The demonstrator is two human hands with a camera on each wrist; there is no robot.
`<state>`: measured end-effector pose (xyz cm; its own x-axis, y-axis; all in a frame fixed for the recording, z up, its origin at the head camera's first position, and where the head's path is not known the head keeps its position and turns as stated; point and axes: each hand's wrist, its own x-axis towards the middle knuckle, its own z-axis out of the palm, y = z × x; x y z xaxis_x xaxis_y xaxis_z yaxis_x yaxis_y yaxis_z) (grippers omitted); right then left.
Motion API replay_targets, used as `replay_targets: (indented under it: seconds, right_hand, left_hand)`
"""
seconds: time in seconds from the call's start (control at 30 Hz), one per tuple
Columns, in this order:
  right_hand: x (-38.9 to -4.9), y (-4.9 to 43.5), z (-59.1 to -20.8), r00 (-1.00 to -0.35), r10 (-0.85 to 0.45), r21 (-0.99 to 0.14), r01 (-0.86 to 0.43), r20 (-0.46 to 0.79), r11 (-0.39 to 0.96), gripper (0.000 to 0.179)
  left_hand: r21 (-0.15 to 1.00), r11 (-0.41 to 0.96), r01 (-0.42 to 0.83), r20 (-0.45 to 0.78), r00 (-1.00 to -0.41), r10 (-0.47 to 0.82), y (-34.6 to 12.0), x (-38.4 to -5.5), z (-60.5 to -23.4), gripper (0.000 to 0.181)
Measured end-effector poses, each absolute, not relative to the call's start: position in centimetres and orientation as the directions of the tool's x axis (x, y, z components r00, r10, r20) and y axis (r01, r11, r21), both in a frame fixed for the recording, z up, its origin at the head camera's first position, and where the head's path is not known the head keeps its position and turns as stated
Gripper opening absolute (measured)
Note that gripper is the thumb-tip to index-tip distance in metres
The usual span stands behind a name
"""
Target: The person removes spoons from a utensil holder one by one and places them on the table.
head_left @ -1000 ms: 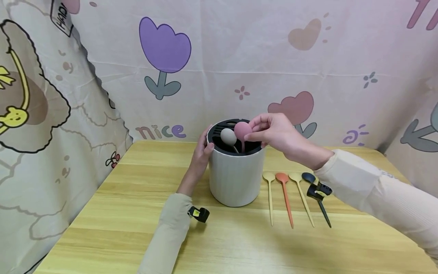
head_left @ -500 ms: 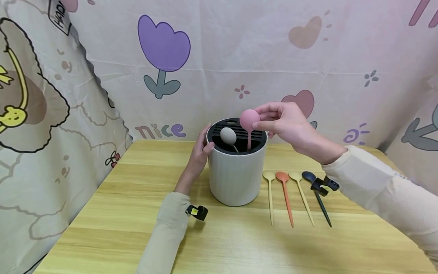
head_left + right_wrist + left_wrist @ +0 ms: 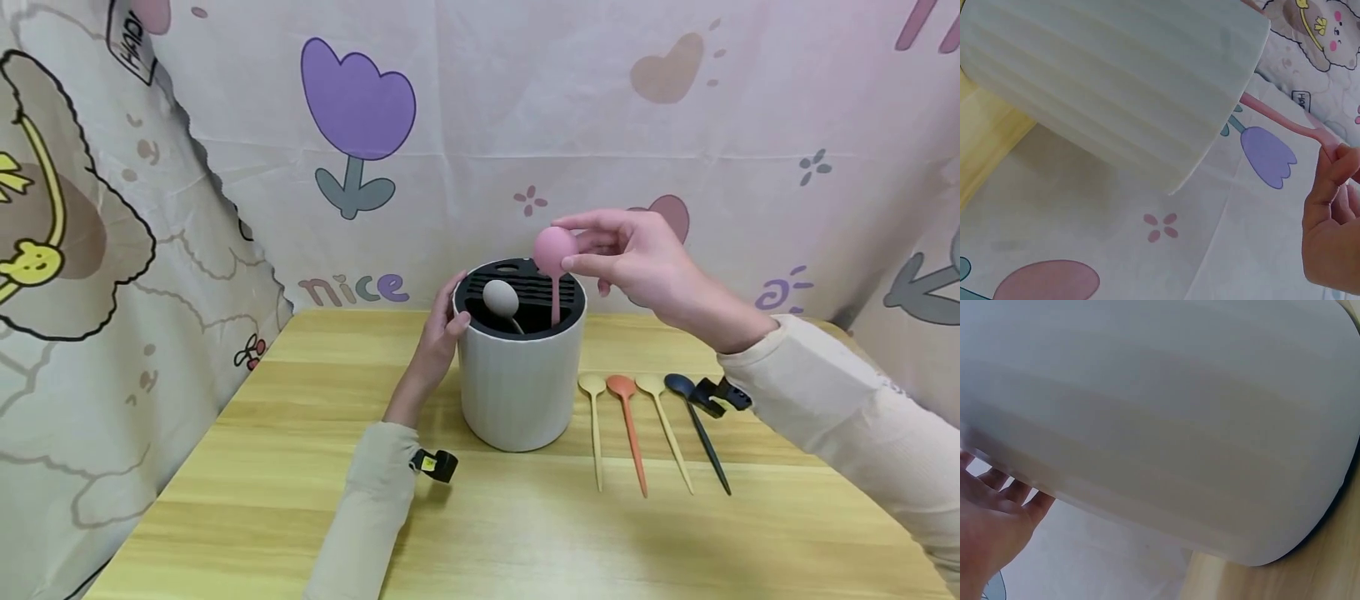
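A white ribbed utensil holder with a black slotted top stands upright on the table. My left hand holds its left side near the rim, thumb towards me and fingers along the far side. With thumb and fingers, my right hand pinches a pink spoon just under its round bowl. The bowl is uppermost and the handle goes down into the front opening, its lower end hidden inside. To its left a grey spoon leans in that opening, bowl up.
Right of the holder several spoons lie side by side on the wooden table: a pale yellow spoon, an orange spoon, a second pale yellow spoon and a dark blue spoon. A printed cloth hangs behind.
My right hand has risen and shifted right with the pink spoon, showing more of its handle above the opening. The left hand, the holder and the grey spoon have stayed in place.
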<state>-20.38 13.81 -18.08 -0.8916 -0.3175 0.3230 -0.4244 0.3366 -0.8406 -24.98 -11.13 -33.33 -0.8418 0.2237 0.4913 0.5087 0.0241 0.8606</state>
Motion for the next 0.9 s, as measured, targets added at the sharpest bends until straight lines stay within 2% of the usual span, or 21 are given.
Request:
replay_targets:
  seconds: [0.13,0.37,0.63,0.9]
  right_hand:
    - [-20.6,14.1,-18.5,-0.854,-0.334,-0.811,-0.498,0.398,0.307,0.045]
    - [-20.8,14.5,-18.6,-0.845,-0.311,-0.824,-0.513,0.435,0.24,0.045]
    - [-20.5,14.5,-17.6,-0.838,-0.211,-0.853,-0.521,0.503,0.036,0.051]
    - [-20.3,14.2,-16.2,-0.763,-0.151,-0.778,-0.622,0.628,-0.089,0.056]
  left_hand:
    - [0.859,0.03,0.512,0.493,-0.84,0.226,-11.1,-24.9,-33.5,0.071]
    - [0.857,0.029,0.514,0.496,-0.839,0.224,-11.1,-25.1,-33.5,0.071]
    - [0.853,0.006,0.522,0.507,-0.83,0.23,-11.0,-25.2,-33.5,0.071]
    - [0.853,0.005,0.522,0.508,-0.832,0.224,-11.1,-25.3,-33.6,0.073]
